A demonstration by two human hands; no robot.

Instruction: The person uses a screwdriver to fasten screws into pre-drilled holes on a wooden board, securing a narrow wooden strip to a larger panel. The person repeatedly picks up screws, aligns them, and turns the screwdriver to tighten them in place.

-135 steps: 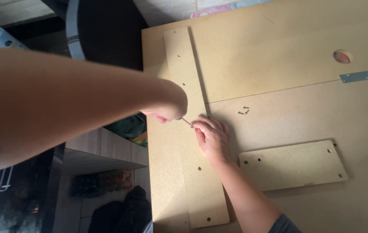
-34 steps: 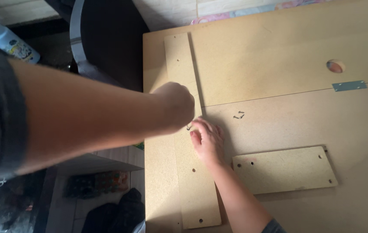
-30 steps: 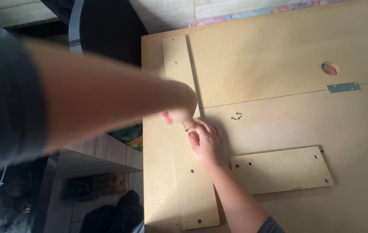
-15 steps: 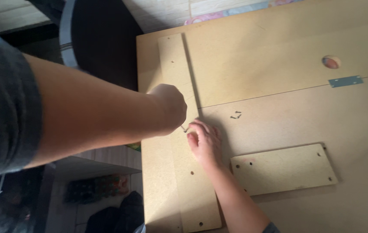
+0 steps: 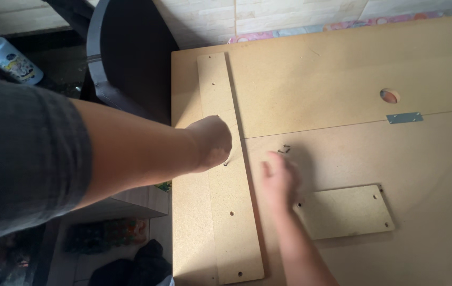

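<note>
My left hand (image 5: 213,143) is closed in a fist over a long narrow wooden strip (image 5: 234,228) that lies on a large wooden panel (image 5: 342,69). A small dark tool tip (image 5: 225,163) pokes out under the fist and touches the strip. My right hand (image 5: 279,180) hovers blurred just right of the strip, fingers loose, with nothing visible in it. A couple of small dark screws (image 5: 283,150) lie on the panel just beyond its fingertips.
A small rectangular board with corner holes (image 5: 348,212) lies to the right of my right forearm. The panel has a round hole (image 5: 389,96) and a metal plate (image 5: 404,117). A dark chair (image 5: 125,58) and a plastic bottle (image 5: 1,50) are off the panel's left edge.
My right hand has let go at the tool tip and moved right, off the strip. My left fist has stayed over the same spot on the strip.
</note>
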